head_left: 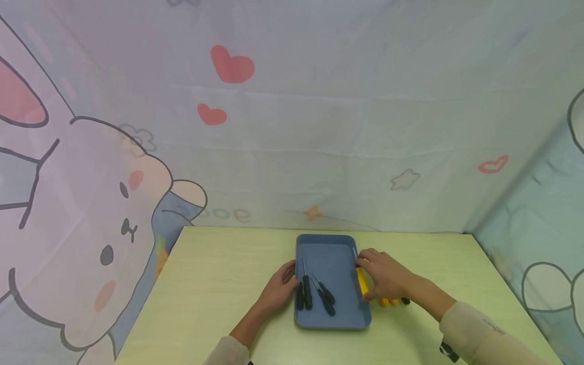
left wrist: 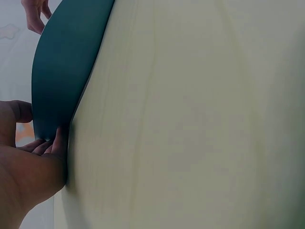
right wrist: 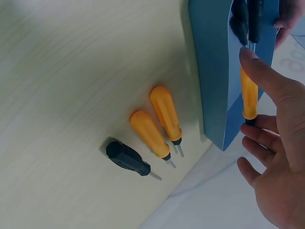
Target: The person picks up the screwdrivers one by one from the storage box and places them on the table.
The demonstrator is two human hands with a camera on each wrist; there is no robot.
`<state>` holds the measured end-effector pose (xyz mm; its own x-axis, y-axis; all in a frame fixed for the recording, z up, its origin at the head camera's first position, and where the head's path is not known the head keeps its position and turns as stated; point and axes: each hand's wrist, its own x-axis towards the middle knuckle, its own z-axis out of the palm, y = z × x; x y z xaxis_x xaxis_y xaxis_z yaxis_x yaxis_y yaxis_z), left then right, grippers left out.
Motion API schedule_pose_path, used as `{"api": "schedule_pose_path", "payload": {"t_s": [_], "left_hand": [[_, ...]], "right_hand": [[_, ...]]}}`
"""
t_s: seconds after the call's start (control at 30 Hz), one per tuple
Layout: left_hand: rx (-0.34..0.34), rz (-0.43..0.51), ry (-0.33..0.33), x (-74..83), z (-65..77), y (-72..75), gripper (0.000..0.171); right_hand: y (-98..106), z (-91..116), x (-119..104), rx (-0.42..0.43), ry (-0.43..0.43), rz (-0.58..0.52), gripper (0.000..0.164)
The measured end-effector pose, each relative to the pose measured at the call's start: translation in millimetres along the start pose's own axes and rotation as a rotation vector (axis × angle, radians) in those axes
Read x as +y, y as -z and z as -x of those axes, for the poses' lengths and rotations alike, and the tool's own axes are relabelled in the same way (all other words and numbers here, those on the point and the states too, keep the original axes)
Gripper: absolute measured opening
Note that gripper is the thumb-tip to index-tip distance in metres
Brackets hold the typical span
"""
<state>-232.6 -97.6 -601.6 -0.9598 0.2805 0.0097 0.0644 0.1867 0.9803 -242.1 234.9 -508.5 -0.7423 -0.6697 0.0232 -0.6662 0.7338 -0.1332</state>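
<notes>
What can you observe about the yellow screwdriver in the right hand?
The yellow screwdriver has a plastic-looking handle, dark collar and thin shaft. The right hand holds it at the right side of the tray, thumb near the handle's butt, fingers by the collar, shaft pointing away from the person. Whether it touches the tray is unclear.

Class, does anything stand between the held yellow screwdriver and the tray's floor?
Nothing visible does. The right hand holds the yellow screwdriver at the right side of the tray; the black screwdrivers inside lie toward its left.
</notes>
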Motion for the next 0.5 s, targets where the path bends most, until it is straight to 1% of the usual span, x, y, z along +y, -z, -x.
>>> {"api": "schedule_pose_path", "payload": {"t_s": [0.23,0.5], "left_hand": [[0.001,-0.006,-0.010,0.5,-0.4,-1.1,0.061],[0.004,-0.004,-0.005,-0.2,0.8,-0.7,0.061]], "right_hand": [[5.0,2.0,-4.8,0.006,0.016,0.017,0.090],[6.6,4.9,-1.3,0.020,0.010,0.047,0.092]]}}
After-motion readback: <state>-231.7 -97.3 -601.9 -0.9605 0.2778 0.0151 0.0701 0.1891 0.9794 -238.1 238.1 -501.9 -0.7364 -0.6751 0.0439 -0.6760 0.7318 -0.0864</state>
